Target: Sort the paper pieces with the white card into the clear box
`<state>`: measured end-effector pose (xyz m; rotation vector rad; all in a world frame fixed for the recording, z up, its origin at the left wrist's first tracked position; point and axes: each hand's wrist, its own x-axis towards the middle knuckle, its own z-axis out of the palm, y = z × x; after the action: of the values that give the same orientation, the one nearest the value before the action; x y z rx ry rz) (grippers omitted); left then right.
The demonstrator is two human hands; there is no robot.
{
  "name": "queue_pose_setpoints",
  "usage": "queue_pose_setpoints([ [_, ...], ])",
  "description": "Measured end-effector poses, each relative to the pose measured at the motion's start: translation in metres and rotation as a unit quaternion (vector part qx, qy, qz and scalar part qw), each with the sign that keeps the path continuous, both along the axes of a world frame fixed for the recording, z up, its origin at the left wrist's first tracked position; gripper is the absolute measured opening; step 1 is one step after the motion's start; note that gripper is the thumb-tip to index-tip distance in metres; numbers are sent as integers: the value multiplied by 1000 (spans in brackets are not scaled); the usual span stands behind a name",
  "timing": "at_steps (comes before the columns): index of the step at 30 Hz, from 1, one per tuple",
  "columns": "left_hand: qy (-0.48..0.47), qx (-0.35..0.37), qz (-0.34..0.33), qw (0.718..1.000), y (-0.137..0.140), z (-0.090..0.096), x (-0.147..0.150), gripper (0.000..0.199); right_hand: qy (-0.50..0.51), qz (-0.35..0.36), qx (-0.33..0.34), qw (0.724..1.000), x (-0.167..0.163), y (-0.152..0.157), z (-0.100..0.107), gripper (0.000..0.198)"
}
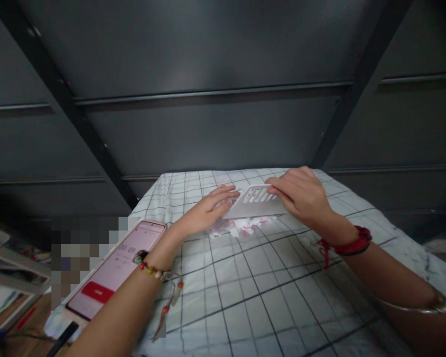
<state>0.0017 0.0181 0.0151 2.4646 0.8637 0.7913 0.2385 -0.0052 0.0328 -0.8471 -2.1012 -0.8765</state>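
A white plastic piece with a row of slots (254,207) stands tilted over the checked cloth; I cannot make out its exact kind. My right hand (301,196) is closed on its upper right edge, thumb in front. Just left of the piece, my left hand (211,206) reaches in with fingers stretched out and apart, close to its left edge. Whether the fingertips touch it is unclear. Torn paper scraps (241,227), white with pinkish marks, lie in a loose heap under and in front of the piece, partly hidden by it.
A white cloth with dark grid lines (260,292) covers the table. At left lies a phone (111,272) showing a timer, partly behind my left forearm, with a dark cable (62,339) near its lower end. Dark panels (208,134) rise behind the far edge.
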Motion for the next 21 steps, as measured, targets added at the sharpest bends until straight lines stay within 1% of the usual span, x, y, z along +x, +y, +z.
queue_pose_setpoints([
  [3, -35, 10, -9, 999, -5, -2, -1, 21, 7, -5, 0, 1000, -3, -1, -3, 26],
  [5, -44, 45, -3, 998, -6, -3, 0, 13, 12, -6, -1, 1000, -5, -2, -4, 25],
  [8, -67, 95, 17, 993, -6, -4, 1, 14, 33, 4, -12, 999, -3, -2, -5, 24],
  [12, -113, 112, 73, 985, -5, -4, 0, 15, 52, 19, -67, 996, 6, 2, -2, 25],
  [14, -126, 113, 94, 981, -5, -4, -1, 16, 52, 17, -98, 994, 11, 4, 1, 25],
  [16, -125, 99, 96, 983, -4, -5, -1, 16, 63, 4, -118, 991, 13, 5, 3, 24],
  [18, -118, 70, 75, 988, -5, -5, 0, 17, 81, -12, -124, 989, 14, 4, 5, 22],
  [21, -104, 27, 28, 994, -6, -4, 0, 17, 83, -13, -104, 991, 15, 0, 8, 21],
])
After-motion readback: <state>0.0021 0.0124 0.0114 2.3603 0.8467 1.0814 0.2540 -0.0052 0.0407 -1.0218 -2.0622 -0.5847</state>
